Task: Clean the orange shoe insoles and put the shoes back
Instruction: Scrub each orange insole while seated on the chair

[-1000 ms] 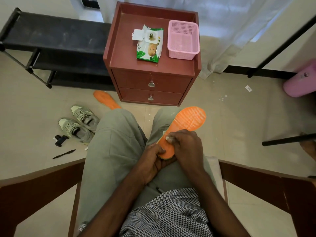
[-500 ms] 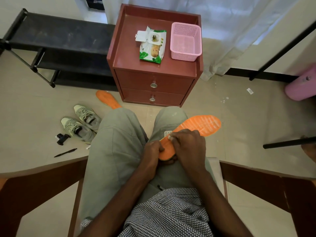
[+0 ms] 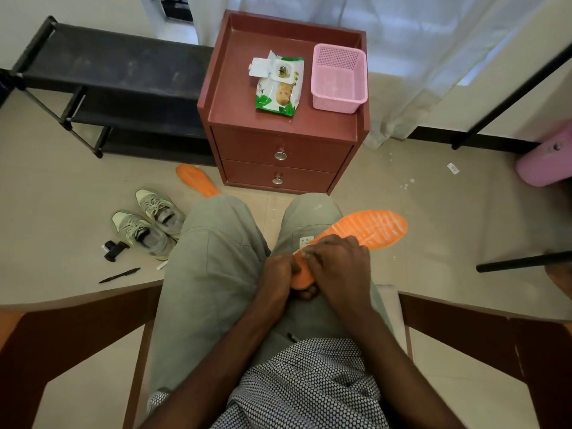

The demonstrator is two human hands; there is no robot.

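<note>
Presently the left hand [image 3: 280, 274] grips the heel end of the flat orange foam insole [image 3: 368, 230]; its long axis runs away and rightward from those fingers. Beside it, the right hand [image 3: 337, 267] presses curled fingers on the insole's near half, nearer the uncleaned toe.

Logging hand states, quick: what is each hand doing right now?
Left hand: grips the heel end of the orange insole.
Right hand: fingers curled on the same insole; a wipe under them cannot be told.
</note>
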